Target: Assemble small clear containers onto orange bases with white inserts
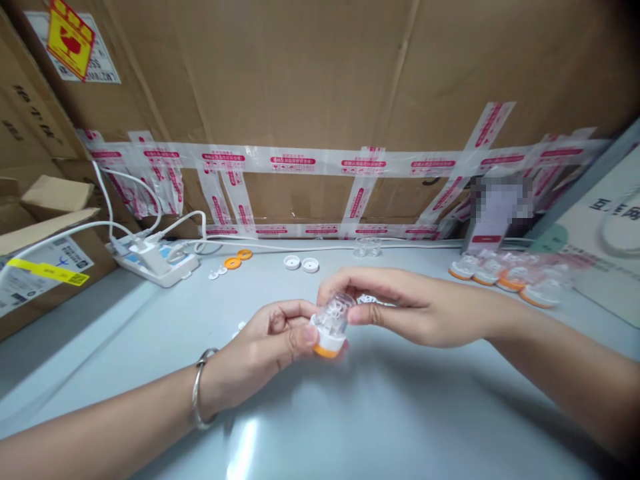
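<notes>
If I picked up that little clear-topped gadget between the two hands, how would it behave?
The gadget is probably light, being small and apparently plastic. It seems stiff: its base shows no bending in the left hand. The clear top looks smooth, so it might be slippery.

A grey-blue tabletop, glossy with reflected light, carries a white power strip at the left, then small white discs, orange rings, two white round caps and clear plastic pieces (a white cable trails along the back); clear-topped units with orange-and-white bases cluster at the right.
</notes>
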`<state>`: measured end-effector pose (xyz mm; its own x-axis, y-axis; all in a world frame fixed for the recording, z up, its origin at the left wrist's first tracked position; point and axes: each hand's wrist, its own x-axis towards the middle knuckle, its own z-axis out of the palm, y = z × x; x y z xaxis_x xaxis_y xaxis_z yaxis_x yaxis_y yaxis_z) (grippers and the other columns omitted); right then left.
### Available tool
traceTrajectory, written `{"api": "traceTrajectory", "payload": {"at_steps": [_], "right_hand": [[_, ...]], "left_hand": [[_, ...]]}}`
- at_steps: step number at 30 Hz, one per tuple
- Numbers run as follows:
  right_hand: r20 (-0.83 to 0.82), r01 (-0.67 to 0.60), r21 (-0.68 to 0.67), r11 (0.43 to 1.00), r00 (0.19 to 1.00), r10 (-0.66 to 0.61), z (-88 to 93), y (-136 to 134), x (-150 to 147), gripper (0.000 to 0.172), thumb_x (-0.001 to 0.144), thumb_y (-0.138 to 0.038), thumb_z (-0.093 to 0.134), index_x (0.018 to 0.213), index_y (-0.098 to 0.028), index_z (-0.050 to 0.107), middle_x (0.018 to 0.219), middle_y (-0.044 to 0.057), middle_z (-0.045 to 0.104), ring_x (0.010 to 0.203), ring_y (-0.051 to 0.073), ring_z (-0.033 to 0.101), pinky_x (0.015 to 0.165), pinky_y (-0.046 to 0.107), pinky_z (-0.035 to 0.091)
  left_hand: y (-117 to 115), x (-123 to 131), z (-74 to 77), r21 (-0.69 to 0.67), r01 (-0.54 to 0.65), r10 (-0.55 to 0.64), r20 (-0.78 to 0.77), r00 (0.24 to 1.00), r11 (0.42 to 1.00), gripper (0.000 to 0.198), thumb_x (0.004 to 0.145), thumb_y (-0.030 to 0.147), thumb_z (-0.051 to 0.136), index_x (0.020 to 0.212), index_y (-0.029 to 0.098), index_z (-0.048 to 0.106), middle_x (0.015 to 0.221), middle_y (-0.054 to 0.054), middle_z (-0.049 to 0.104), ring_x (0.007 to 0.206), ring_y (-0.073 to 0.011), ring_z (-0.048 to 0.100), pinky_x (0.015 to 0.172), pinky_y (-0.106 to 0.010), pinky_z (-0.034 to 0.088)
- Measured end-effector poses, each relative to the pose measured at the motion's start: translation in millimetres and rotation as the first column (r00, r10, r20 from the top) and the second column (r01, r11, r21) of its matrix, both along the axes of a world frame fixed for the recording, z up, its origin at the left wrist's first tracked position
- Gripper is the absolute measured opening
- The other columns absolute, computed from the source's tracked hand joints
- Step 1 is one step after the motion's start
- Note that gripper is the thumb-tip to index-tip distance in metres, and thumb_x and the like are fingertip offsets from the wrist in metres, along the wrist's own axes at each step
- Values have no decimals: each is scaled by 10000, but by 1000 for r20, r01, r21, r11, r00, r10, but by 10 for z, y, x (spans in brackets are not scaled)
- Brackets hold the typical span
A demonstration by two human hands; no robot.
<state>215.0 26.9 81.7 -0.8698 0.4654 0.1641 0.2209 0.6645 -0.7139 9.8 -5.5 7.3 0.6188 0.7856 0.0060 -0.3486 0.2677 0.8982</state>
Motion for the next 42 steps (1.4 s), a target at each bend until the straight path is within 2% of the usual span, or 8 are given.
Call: {"api": "traceTrajectory", "payload": {"at_steps": [9, 14, 19, 22, 27, 34, 39, 42], "right_hand": [[-41, 20, 120, 993, 999, -16, 36, -14, 22, 329, 818, -103, 501, 1092, -254, 602, 989, 11, 660, 881, 150, 612, 763, 274, 481], [11, 229, 282, 932, 970, -241, -114, -49, -80, 180, 818, -351, 553, 896, -210, 634, 666, -14, 617, 566, 103, 528, 522, 217, 393], [56, 479, 317, 818, 852, -521, -347, -61, -213, 459, 788, -545, 501, 524, -170, 504, 446, -48, 370, 431, 70, 307, 438, 227, 226], [2, 483, 148, 863, 872, -489, -303, 3, -177, 483, 864, -537, 361, 638, -170, 581, 536, -20, 487, 502, 88, 420, 488, 229, 311], [-139, 240, -195, 951, 953, -269, -145, 84, -98, 305, 829, -354, 537, 1111, -238, 559, 1122, 35, 581, 1004, 152, 541, 833, 295, 435], [-126, 466, -225, 856, 857, -500, -296, 6, -208, 364, 734, -385, 645, 1052, -228, 569, 929, 30, 586, 843, 157, 550, 744, 324, 465], [-218, 262, -392, 882, 905, -366, -306, 2, -218, 377, 804, -322, 574, 1165, -267, 478, 1128, 41, 556, 1070, 166, 509, 859, 337, 452], [-218, 411, -275, 869, 854, -472, -365, -4, -242, 435, 720, -331, 673, 1114, -250, 507, 979, 33, 569, 966, 175, 539, 868, 372, 434]], "left_hand": [[8, -17, 62, 124, -28, 42, -110, 993, 992, 238, 785, 297, 629, 956, 138, 583, 883, -84, 666, 849, -166, 618, 805, -276, 447], [-19, 38, 63, 187, -112, 154, -226, 962, 976, 167, 742, 206, 670, 856, 154, 559, 844, -25, 636, 785, -123, 591, 749, -245, 446], [-52, 102, 3, 175, -167, 210, -266, 941, 970, 201, 709, 204, 700, 758, 154, 512, 730, 13, 594, 684, -96, 560, 666, -218, 434], [-14, 82, -4, 67, -103, 113, -165, 980, 992, 211, 780, 256, 637, 929, 130, 555, 894, -62, 639, 850, -146, 597, 817, -280, 442], [21, 34, 20, -24, -82, 81, -24, 996, 996, 257, 815, 278, 598, 1006, 107, 570, 1005, -102, 635, 967, -183, 592, 906, -314, 424], [15, 32, -26, 145, -122, 144, -153, 978, 982, 240, 822, 253, 602, 1031, 155, 536, 944, -48, 635, 908, -131, 583, 842, -254, 428], [41, 24, -18, 115, -128, 141, -116, 983, 985, 222, 824, 280, 596, 990, 155, 518, 913, -39, 627, 909, -129, 577, 852, -260, 421], [46, 31, -33, 157, -161, 185, -155, 970, 974, 201, 798, 259, 628, 941, 160, 526, 904, -22, 609, 872, -114, 566, 825, -253, 431]]}}
